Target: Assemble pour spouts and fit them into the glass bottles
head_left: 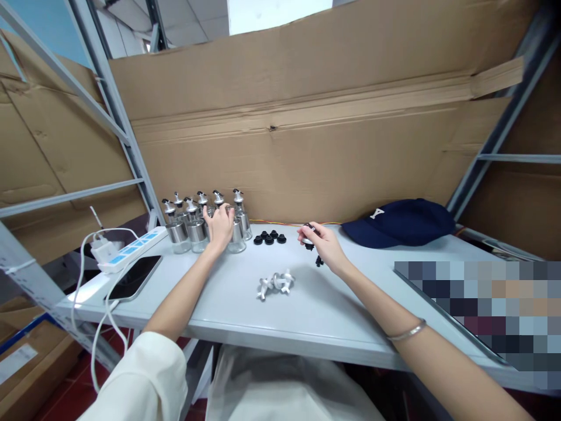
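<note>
Head-camera view over a pale grey work table (333, 304) backed by sheets of brown cardboard (307, 134): the left hand (220, 227) lies with fingers spread over a cluster of small glass bottles (193, 231) with metal collars and pourer tops, touching the ones nearest the middle of the table; whether it clasps any single bottle cannot be told from this angle. The right hand (322, 242) is lifted slightly off the table and pinches a small black-and-silver pourer cap (308, 237) between thumb and fingertips. Between the two hands, nearer the left one, sits a tight group of black rubber stoppers (269, 237). Just below the right hand's grip one more small black piece (319, 261) lies on the table, and further toward the person from both hands a little pile of silver metal fittings (276, 283) rests on the surface. Beyond the right hand, against the cardboard, lies a dark blue cap (401, 222) with a white letter. Out past the left hand and its bottles, at the table's edge, a white power strip (131, 248) with a plugged-in charger sits beside a dark phone (135, 276) lying flat. A thin bangle (407, 332) circles the right wrist.
</note>
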`<state>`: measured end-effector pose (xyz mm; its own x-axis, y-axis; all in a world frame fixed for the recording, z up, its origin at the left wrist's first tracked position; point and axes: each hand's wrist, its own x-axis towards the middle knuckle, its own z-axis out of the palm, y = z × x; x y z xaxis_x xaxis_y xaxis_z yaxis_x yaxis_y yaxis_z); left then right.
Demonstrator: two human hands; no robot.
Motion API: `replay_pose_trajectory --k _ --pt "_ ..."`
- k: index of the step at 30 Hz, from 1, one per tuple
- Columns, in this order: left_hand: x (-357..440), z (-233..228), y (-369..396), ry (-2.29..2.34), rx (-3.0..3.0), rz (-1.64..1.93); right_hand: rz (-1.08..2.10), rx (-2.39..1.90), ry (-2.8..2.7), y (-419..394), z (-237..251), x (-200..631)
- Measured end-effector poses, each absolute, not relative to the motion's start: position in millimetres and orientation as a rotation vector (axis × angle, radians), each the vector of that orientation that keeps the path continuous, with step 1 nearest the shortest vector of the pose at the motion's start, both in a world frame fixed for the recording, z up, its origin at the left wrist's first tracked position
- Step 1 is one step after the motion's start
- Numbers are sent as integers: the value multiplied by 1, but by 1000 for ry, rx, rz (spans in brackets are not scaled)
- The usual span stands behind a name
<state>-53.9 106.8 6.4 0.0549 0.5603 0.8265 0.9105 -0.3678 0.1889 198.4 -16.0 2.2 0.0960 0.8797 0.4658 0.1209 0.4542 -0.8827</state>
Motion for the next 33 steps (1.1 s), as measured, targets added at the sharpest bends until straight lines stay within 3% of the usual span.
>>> replay_pose_trajectory --k 7,12,16,33 --pt "-55 10 92 -1262 -1937 -1181 723 -953 -1366 -17 3 198" --pt "-18 23 101 -911 -2241 -567 737 -953 -1367 -18 5 198" --pt "3 18 134 -1155 -2309 -238 714 -950 -1381 -19 6 198" --pt "1 6 165 -1331 -2347 -293 728 -938 -1375 -20 8 197"
